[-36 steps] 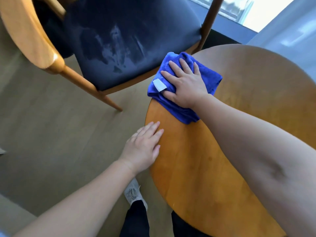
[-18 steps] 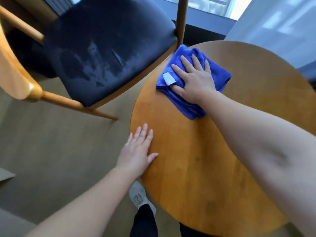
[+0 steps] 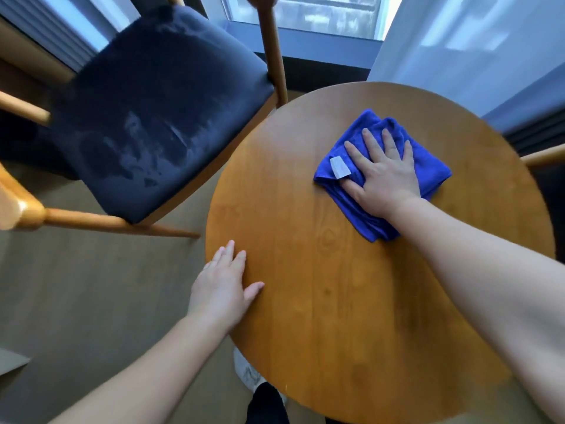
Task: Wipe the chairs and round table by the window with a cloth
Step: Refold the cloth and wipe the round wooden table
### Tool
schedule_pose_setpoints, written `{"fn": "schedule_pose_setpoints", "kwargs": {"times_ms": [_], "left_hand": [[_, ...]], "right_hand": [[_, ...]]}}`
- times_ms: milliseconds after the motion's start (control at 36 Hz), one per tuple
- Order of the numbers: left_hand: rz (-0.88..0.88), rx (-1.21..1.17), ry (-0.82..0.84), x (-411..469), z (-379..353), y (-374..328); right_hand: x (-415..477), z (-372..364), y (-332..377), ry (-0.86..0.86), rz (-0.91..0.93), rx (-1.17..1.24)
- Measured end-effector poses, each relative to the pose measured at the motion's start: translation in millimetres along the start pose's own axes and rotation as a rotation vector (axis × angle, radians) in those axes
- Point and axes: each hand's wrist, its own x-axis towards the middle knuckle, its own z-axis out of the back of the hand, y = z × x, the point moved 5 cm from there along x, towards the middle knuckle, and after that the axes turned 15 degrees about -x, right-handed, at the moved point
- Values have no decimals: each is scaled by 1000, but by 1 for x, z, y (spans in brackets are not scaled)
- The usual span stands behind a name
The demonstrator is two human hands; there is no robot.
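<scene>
pressing a folded blue cloth (image 3: pixel 371 221) flat onto the round wooden table (image 3: pixel 336 301) with the right hand (image 3: pixel 385 175), right of centre in the upper half of the frame. no clamped grip there: fingers straight and spread over the cloth, palm down, white tag showing just left of the fingers. bracing with the left hand (image 3: pixel 221 289) at the table's left rim, lower left of centre, grip likewise apart, fingers flat on the wood and holding nothing.

judging by the seat of the dark blue chair (image 3: pixel 159 117) at upper left, marked with pale streaks resembling damp wipe traces: probably wiped already, though cannot tell about its wooden frame. only a wooden stub of a second chair (image 3: pixel 541 156) at the right edge, so no telling whether done. on the table, no clear wet trail to go by; seemingly mid-wipe, with the cloth on the far half near the window (image 3: pixel 305 13) and the broad near half at lower centre likely left to cover. roughly midway through, at a guess: one seat wiped, tabletop in hand, other chair unknown.
</scene>
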Motion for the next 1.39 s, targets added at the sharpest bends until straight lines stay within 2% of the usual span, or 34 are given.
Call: {"fn": "schedule_pose_setpoints", "kwargs": {"times_ms": [56, 139, 278, 472, 639, 1056, 1194, 1306, 1389], "left_hand": [[-49, 13, -56, 7, 9, -17], [-132, 61, -2, 31, 9, -52], [-88, 95, 141, 68, -11, -97], [-18, 109, 148, 75, -20, -105], [19, 110, 178, 74, -19, -112], [-2, 129, 156, 72, -21, -114], [-7, 135, 149, 71, -20, -114], [-7, 140, 145, 71, -19, -113], [-19, 145, 135, 73, -21, -112]], "right_hand": [[1, 0, 1, -13, -2, 18], [0, 0, 1, -33, 1, 44], [2, 0, 2, -48, 3, 47], [1, -1, 0, -31, 8, 59], [-20, -15, -30, 10, -72, 72], [-147, -79, -144, 163, -437, 91], [-174, -88, -155, 230, -549, 75], [-181, -84, -145, 249, -764, 168], [-176, -84, -139, 296, -818, 235]]}}
